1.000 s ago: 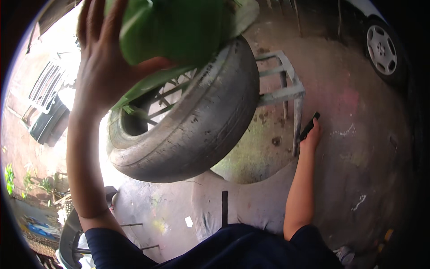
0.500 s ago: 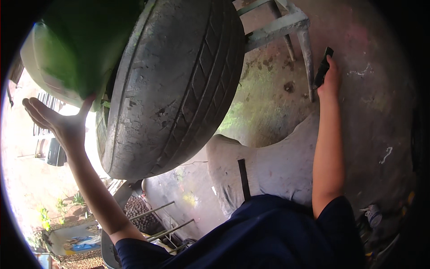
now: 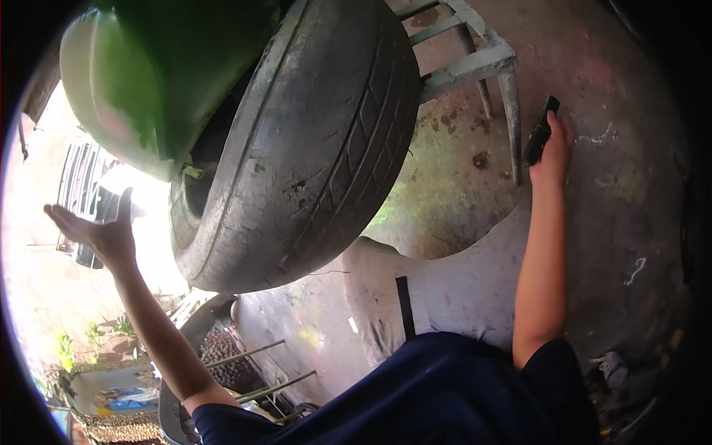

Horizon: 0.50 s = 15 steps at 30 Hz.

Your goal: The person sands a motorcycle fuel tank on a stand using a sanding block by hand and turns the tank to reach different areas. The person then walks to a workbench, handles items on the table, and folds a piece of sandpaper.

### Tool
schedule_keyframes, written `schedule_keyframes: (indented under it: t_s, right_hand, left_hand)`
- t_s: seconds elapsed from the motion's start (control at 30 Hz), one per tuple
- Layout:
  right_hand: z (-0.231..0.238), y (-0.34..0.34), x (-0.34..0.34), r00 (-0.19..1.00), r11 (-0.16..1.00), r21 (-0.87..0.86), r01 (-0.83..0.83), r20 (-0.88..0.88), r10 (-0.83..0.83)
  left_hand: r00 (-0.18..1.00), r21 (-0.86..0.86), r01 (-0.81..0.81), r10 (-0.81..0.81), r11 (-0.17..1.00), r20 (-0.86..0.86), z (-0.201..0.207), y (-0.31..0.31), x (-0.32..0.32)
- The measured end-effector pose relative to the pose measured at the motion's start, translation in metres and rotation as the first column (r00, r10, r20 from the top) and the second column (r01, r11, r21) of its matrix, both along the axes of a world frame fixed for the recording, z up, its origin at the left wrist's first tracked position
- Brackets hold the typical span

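Green panel (image 3: 167, 81) seems set on tyre (image 3: 311, 159) edge, remainder unclear; left hand (image 3: 107, 237) is spread empty; black object (image 3: 537, 142) is gripped by right hand (image 3: 555, 152).

At my one o'clock, a grey slatted stand (image 3: 471, 68) is resting on the stained floor (image 3: 593, 215). It is carrying a worn tyre (image 3: 297, 178) towards eleven, and a green curved piece (image 3: 148, 89) is lying over that at ten.
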State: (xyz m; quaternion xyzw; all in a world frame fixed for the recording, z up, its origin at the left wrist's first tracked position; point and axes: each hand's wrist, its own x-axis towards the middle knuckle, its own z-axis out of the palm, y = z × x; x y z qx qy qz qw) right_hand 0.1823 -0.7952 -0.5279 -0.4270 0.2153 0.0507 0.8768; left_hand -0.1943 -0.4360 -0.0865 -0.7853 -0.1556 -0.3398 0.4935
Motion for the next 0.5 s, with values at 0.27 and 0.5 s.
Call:
schedule_keyframes:
  t_s: [0.27, 0.5]
  right_hand:
    - [-0.018, -0.008, 0.008, 0.996, 0.984, 0.156, -0.089, 0.002, 0.089]
    - [-0.005, -0.017, -0.013, 0.971, 0.945, 0.312, -0.092, -0.184, 0.155]
  left_hand:
    - [0.993, 0.026, 0.104, -0.106, 0.994, 0.060, 0.018, -0.015, 0.018]
    - [0.875, -0.227, 0.461, -0.397, 0.858, 0.277, 0.076, -0.017, 0.103]
